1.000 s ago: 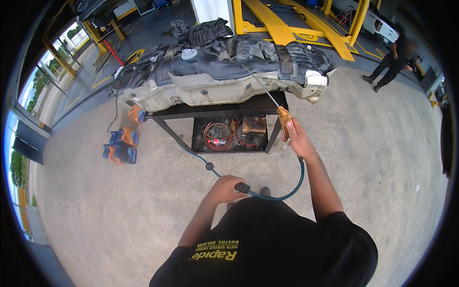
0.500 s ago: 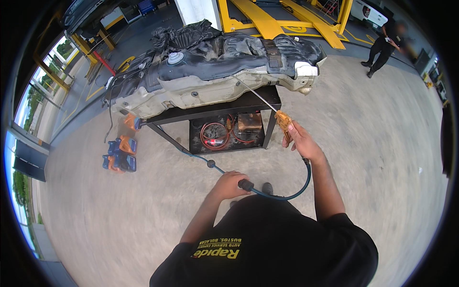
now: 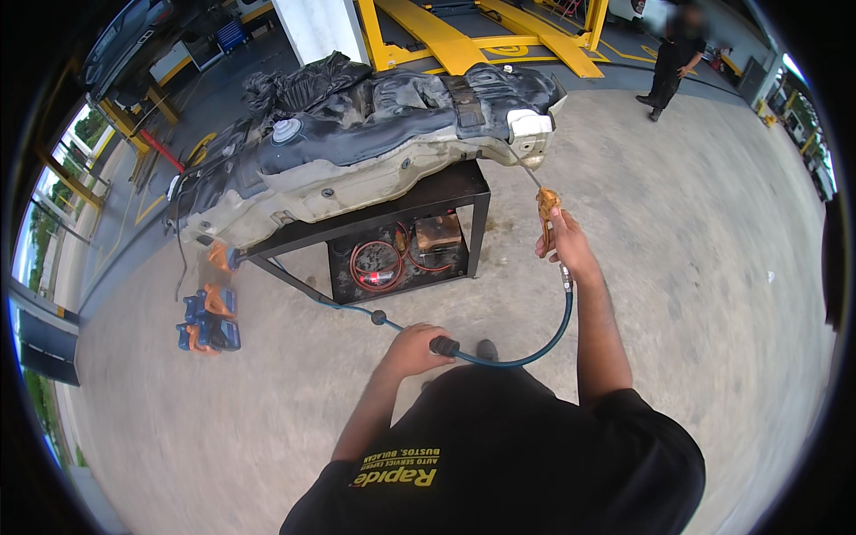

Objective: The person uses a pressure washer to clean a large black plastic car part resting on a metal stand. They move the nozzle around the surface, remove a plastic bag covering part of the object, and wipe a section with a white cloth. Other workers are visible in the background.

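My right hand (image 3: pixel 566 242) is closed around an orange air blow gun (image 3: pixel 548 203), whose long thin metal nozzle points at the right end of a large fuel tank (image 3: pixel 357 183). The tank is black and dusty above, cream along its side, and lies across a black metal cart (image 3: pixel 374 217). From the gun's handle a blue-green air hose (image 3: pixel 557 334) loops down to my left hand (image 3: pixel 415 349). That hand grips the hose by a black fitting (image 3: pixel 443 346); beyond it the hose runs on toward the cart.
On the cart's lower shelf lie a coiled red hose (image 3: pixel 374 265) and a brown box (image 3: pixel 438 234). Several blue and orange bottles (image 3: pixel 209 321) stand on the floor at left. A yellow car lift (image 3: pixel 464 49) rises behind. Another person (image 3: pixel 673 62) stands at far right.
My right hand has brought the blow gun's nozzle from the tank's middle to its right end. The scene has shifted left in view. The other person's arm has lowered.
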The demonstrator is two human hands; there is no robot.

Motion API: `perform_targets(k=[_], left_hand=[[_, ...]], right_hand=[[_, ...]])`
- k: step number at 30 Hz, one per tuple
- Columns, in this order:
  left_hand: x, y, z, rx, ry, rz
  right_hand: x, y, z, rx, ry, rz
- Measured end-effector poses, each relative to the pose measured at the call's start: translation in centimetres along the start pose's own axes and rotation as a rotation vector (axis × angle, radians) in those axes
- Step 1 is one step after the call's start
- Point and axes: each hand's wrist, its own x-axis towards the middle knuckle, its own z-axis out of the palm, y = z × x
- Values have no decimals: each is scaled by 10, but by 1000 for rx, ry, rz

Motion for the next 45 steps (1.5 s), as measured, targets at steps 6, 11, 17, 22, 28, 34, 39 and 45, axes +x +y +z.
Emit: perform_targets(k=[6,11,17,22,28,34,39,45], left_hand=[[-1,3,-6,4,-14,-22],[0,5,-5,-4,42,-9],[4,10,-10,-22,37,19],[3,15,-14,-46,57,-14],[5,15,-11,-33,140,-7],[10,27,-15,-9,64,-50],[12,34,-17,-7,105,-46],[15,37,-15,40,115,-57]], right_hand=[[2,-2,-7,42,-17,52],[11,-11,-20,115,-24,44],[29,-19,-23,58,83,31],[50,-15,-28,99,185,-12],[74,-19,-27,145,202,-41],[105,-10,-17,176,185,-76],[128,-11,-15,262,141,-57],[159,-10,-9,322,132,-81]])
